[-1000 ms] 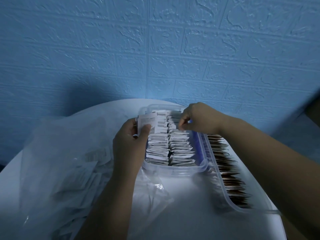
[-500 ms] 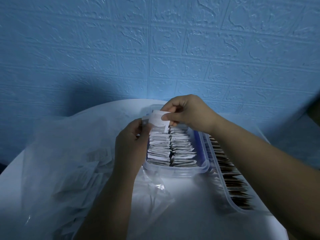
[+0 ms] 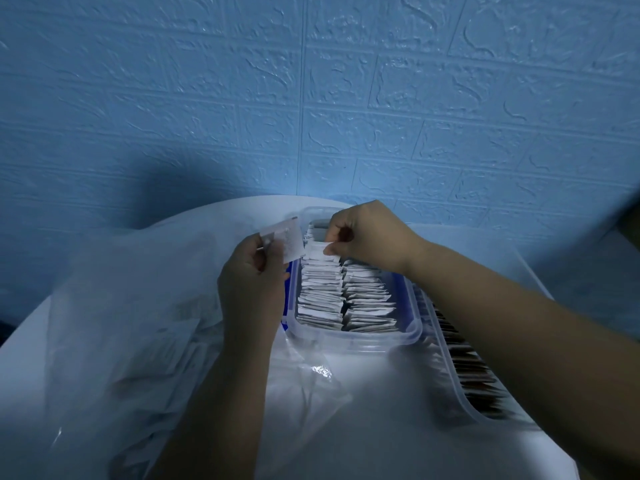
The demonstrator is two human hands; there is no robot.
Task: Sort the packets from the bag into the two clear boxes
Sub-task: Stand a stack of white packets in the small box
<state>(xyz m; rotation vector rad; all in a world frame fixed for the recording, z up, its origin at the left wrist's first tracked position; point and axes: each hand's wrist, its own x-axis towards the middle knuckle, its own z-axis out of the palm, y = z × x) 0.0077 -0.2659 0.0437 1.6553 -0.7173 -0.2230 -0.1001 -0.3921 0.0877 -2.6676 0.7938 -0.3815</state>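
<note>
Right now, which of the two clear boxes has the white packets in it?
The blue-latched box in the middle: it holds two rows of white packets. The other box, on the right, holds dark brown packets.

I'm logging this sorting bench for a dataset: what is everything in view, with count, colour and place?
wall: one, blue, behind the table
table: one, white, under everything
plastic bag: one, clear, table's left
bagged packets: many, whitish, inside the bag
centre box: one, clear with blue clips, mid-table
white packets: many, two rows in the centre box
long box: one, clear, right of the centre box
dark packets: many, brown, in the long box
held packets: count unclear, white, in the left hand
single packet: one, white, over the centre box's far end
left hand: grips the held packets
right hand: pinches the single packet
</note>
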